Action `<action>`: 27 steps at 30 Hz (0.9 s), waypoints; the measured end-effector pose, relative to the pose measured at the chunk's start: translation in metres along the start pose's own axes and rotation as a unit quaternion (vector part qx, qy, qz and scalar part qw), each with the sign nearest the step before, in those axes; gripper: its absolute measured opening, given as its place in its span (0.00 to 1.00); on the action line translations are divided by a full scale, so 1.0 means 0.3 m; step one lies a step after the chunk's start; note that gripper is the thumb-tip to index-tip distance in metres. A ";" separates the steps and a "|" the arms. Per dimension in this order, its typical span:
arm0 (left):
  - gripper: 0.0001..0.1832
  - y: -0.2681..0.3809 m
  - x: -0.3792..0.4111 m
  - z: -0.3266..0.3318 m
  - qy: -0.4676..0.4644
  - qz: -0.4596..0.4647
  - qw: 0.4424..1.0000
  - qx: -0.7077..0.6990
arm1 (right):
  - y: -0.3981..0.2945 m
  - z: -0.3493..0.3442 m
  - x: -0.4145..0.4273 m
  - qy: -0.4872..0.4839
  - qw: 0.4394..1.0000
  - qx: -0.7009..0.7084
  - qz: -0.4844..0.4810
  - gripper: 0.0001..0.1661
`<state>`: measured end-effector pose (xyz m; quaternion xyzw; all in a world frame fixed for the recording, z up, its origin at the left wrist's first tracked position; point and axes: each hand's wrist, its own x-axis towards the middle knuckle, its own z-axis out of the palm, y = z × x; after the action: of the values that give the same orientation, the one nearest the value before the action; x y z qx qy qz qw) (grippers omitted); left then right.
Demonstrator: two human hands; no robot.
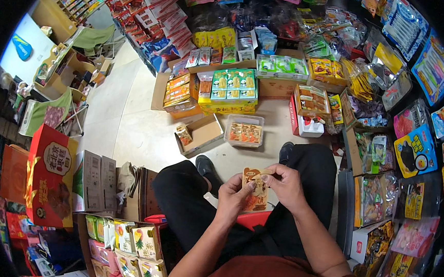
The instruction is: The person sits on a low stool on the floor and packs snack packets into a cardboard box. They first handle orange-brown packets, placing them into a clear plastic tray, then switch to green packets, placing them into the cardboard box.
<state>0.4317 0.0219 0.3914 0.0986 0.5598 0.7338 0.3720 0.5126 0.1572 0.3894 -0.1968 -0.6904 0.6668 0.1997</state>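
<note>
A tan and brown printed snack packet is held upright between my hands, above my lap. My left hand grips its left side, with the thumb on its front. My right hand pinches its upper right edge between thumb and fingers. Beyond my knees, a clear plastic tub on the floor holds small tan packets in rows. To the left of the tub, an open cardboard box lies tilted, with a few similar packets at its left end.
Cartons of snacks stand past the tub, among them a green and yellow box and an orange box. Hanging packets line the right side. A red gift box and a carton of pastry packets stand at the left.
</note>
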 end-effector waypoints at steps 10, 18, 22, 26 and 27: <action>0.07 0.155 0.344 -0.008 -0.031 0.084 0.985 0.151 | -0.124 -0.082 0.340 -0.057 0.985 -0.163 -0.003 0.09; 0.09 0.263 0.886 -0.061 -0.069 0.078 0.990 0.098 | 0.019 -0.113 0.893 -0.150 0.987 -0.053 0.026 0.12; 0.09 0.128 1.132 -0.146 -0.054 0.021 0.996 0.068 | 0.270 -0.104 1.079 -0.155 0.983 -0.044 0.093 0.09; 0.10 -0.184 1.322 -0.351 -0.022 0.005 0.978 0.207 | 0.691 -0.050 1.149 -0.110 0.978 -0.022 0.173 0.09; 0.10 -0.247 1.340 -0.394 0.007 -0.025 0.982 0.188 | 0.788 -0.036 1.144 -0.106 0.972 -0.022 0.207 0.09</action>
<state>0.1146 0.2044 0.1740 0.1478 0.6922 0.6071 0.3612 0.2304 0.3586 0.1580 -0.2687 -0.6665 0.6951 -0.0215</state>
